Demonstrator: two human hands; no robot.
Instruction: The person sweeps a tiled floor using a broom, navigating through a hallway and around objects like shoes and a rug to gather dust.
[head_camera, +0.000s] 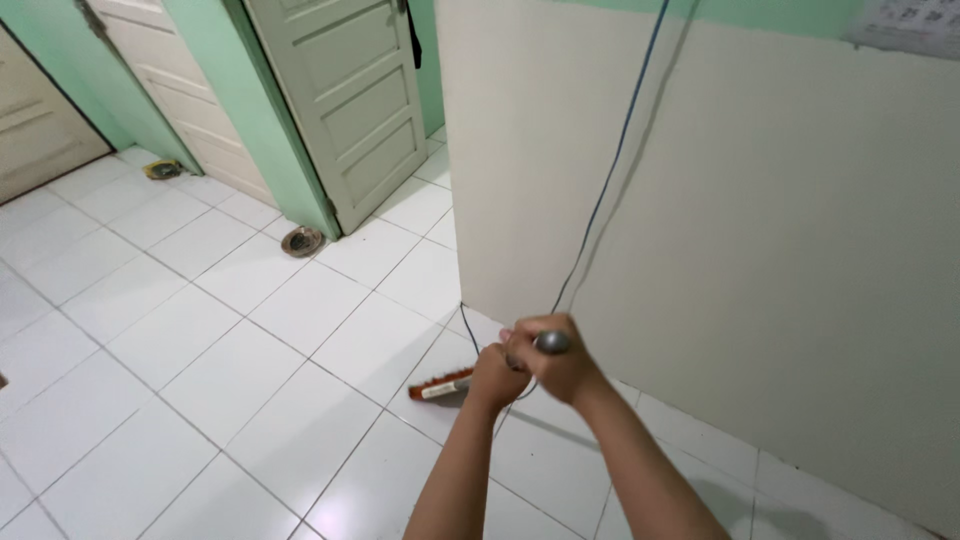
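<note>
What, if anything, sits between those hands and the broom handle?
Nothing visible: the left hand and right hand already grip the broom handle. A blue cable hangs along the wall close behind them.

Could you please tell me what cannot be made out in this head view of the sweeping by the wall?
- Broom head: mostly hidden behind the left hand; only an orange-red strip shows.
- Handle: only its grey end shows; both hands, right hand included, cover the shaft.
- Blue cord: cut off by the top edge.
- Small round things by the doors: too small to identify.
</note>
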